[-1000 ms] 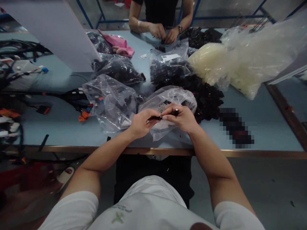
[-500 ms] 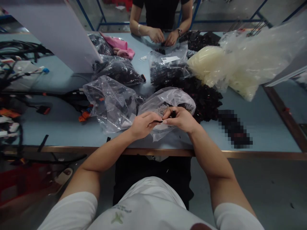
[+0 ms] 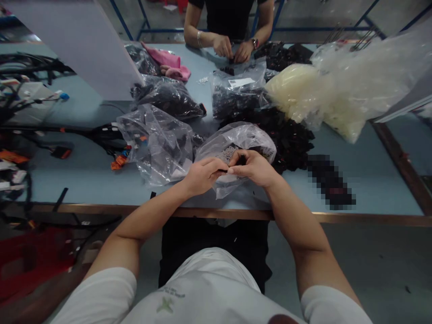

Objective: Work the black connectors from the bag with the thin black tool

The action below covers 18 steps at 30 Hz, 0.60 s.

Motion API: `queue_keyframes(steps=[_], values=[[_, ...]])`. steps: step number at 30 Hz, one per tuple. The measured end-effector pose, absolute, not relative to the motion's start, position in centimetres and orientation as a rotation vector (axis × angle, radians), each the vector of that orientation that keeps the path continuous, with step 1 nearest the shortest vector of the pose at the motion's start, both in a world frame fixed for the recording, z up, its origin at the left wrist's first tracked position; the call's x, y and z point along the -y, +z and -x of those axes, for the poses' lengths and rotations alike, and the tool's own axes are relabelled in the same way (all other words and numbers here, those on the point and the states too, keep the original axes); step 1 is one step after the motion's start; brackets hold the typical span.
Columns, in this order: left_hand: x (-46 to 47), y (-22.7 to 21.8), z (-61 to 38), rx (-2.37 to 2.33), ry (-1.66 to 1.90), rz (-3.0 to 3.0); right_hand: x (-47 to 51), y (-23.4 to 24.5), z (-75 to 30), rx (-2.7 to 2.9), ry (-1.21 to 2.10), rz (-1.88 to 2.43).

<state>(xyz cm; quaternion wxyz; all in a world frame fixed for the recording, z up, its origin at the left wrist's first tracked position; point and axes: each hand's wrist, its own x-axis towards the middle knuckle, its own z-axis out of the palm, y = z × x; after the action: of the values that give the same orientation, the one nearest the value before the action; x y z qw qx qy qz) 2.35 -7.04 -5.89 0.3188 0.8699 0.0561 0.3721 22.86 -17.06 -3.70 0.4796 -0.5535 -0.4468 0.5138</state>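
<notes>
Two hands work close together over a clear plastic bag (image 3: 248, 139), with everything else lying around it. The left hand (image 3: 201, 176) and the right hand (image 3: 252, 169) meet just above the bag's near edge, their fingers (image 3: 236, 167) clenched in a pinch on a small black part (image 3: 223, 170). The fingers hide most of it, so its exact shape cannot be made out. Inside the bag, just beyond the fingers, lies a heap of small grey pieces (image 3: 228, 154).

The bag rests on a pale blue tabletop (image 3: 77, 184), close to its near edge. Just beyond the bag and to its right spreads a large pile of black parts (image 3: 288, 139). A second clear bag of dark parts (image 3: 157, 146) sits directly to its left, with orange tags (image 3: 118, 163) and a black wiring harness (image 3: 101, 132) farther left. Well beyond the bag, a translucent sack of cream-coloured parts (image 3: 293, 87) lies to the right, and a co-worker's hands (image 3: 222, 46) work together on something small and dark at the far side of the tabletop.
</notes>
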Motion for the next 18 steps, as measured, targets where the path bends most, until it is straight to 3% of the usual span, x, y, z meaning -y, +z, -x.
queue_keyframes(steps=[6,18], values=[[6.90,-5.84,-2.29,-0.385,0.891,-2.153,17.10,-4.04,-22.91,0.969,1.330,1.303],[6.34,-5.28,-2.20,-0.266,0.982,-2.343,17.28,-3.91,-22.18,1.010,1.221,1.310]])
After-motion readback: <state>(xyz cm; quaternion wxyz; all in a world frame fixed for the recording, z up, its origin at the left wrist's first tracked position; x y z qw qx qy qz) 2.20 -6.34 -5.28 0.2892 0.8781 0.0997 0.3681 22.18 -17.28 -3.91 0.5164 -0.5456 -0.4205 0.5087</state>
